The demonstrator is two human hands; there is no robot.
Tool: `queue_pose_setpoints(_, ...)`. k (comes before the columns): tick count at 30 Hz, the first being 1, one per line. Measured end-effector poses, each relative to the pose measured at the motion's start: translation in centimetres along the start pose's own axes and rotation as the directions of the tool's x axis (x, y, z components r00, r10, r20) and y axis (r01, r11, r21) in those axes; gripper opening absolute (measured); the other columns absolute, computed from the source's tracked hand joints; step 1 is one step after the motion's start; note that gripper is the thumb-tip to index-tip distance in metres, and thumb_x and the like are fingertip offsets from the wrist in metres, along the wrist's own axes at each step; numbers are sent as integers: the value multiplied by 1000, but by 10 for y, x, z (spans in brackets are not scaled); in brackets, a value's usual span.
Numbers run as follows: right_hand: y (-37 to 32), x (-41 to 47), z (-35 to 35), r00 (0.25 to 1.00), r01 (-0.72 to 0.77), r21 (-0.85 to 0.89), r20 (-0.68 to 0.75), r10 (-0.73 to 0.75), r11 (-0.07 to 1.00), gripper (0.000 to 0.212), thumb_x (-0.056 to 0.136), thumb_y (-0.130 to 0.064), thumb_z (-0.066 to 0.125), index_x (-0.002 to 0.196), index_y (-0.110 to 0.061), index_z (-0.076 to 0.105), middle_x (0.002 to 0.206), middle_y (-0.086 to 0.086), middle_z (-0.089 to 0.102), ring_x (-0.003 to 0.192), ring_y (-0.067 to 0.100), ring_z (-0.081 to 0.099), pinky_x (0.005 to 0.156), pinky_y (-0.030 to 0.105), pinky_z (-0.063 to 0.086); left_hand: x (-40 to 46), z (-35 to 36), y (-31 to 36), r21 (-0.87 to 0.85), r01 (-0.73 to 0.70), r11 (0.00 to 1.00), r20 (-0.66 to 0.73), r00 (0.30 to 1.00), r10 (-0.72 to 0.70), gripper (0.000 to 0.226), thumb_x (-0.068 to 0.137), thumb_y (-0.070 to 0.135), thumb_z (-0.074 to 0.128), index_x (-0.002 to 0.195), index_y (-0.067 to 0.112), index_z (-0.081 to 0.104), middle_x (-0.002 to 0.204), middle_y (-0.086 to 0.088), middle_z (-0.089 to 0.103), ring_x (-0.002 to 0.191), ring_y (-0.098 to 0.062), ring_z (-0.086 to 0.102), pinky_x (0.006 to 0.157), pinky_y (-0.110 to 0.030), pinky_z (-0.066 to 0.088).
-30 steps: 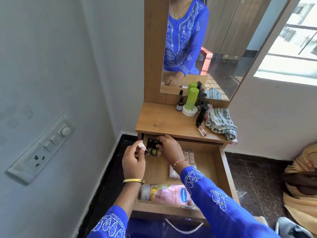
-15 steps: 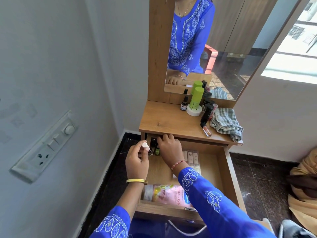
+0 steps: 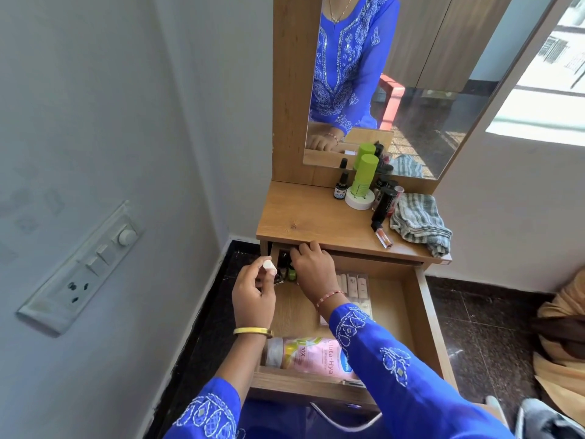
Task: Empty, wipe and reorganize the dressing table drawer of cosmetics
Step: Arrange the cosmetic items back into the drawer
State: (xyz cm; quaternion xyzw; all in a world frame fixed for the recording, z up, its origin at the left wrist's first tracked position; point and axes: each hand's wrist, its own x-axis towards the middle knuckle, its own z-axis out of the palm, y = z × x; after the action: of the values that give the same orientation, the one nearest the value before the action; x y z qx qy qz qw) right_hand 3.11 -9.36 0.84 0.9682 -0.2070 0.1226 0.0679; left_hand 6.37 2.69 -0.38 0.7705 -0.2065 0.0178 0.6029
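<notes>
The wooden drawer of the dressing table stands pulled out. My right hand reaches into its back left corner, fingers curled on a small dark bottle among a few there; the fingertips are hidden under the tabletop edge. My left hand hovers at the drawer's left side and pinches a small white-capped item. A pink lotion bottle lies along the drawer's front. A row of pale sachets lies mid-drawer, partly under my right sleeve.
On the tabletop stand a green bottle on a white jar, a dropper bottle and dark tubes; a lip gloss and a striped cloth lie at right. The wall with a switchboard is close on the left.
My right hand has pushed deeper into the drawer's back left corner. My left hand stays beside it with the white-capped item. The camera view has shifted slightly.
</notes>
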Motion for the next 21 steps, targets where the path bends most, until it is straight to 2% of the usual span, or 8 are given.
queue_pose_setpoints(2, 5, -5, 4, 999, -45, 99, 11, 44, 994, 21, 59, -10, 79, 74, -11, 66, 69, 4, 63, 66, 23, 63, 41, 26, 45, 0, 0, 0, -2, -1, 1000, 3, 1000, 1, 23, 86, 8, 59, 108, 11, 65, 91, 2, 60, 79, -2, 56, 70, -12, 43)
queue_pose_setpoints(5, 11, -15, 5, 981, -194, 305, 73, 180, 932, 20, 86, -12, 58, 105, -5, 60, 101, 11, 61, 93, 30, 59, 67, 38, 51, -1, 0, 1, -7, -4, 1000, 0, 1000, 4, 23, 86, 7, 59, 108, 11, 65, 91, 3, 60, 80, -1, 56, 71, -13, 43)
queue_pose_setpoints(9, 17, -23, 5, 886, -453, 545, 188, 424, 705, 26, 85, -13, 61, 109, -3, 58, 105, 13, 64, 96, 29, 60, 80, 36, 49, -1, 0, 1, -16, -2, 1000, 7, 1000, 2, 22, 86, 7, 59, 107, 10, 65, 91, 2, 61, 80, -9, 58, 71, -16, 45)
queue_pose_setpoints(12, 14, -19, 10, 800, -581, 649, 346, 490, 491, 30, 80, -6, 67, 109, -3, 61, 106, 15, 68, 101, 27, 63, 87, 33, 49, 0, 0, 1, -11, 0, 1000, 11, 1000, 0, 22, 85, 6, 59, 106, 10, 65, 91, 1, 60, 81, -13, 59, 70, -15, 45)
queue_pose_setpoints(13, 13, -17, 11, 781, -605, 653, 378, 497, 455, 32, 79, -5, 68, 110, -2, 62, 107, 15, 68, 102, 26, 63, 87, 31, 48, 0, 0, 1, -9, 0, 1000, 12, 1000, 0, 22, 85, 5, 59, 106, 11, 65, 91, 1, 60, 81, -13, 59, 70, -15, 45)
queue_pose_setpoints(16, 7, -12, 13, 759, -638, 634, 418, 500, 438, 33, 78, -2, 69, 110, -1, 63, 109, 15, 68, 103, 26, 62, 83, 27, 45, 0, -1, -1, -5, -3, 1000, 14, 1000, 3, 22, 85, 4, 59, 105, 11, 66, 90, 0, 61, 79, -11, 59, 68, -14, 46)
queue_pose_setpoints(21, 5, -6, 19, 746, -651, 596, 393, 538, 469, 27, 80, 8, 53, 102, -1, 66, 105, 16, 69, 97, 26, 63, 68, 19, 35, 1, 1, -4, 1, -27, 1000, 13, 1000, 27, 20, 86, 7, 59, 105, 10, 65, 89, -5, 64, 78, -16, 61, 69, -13, 47)
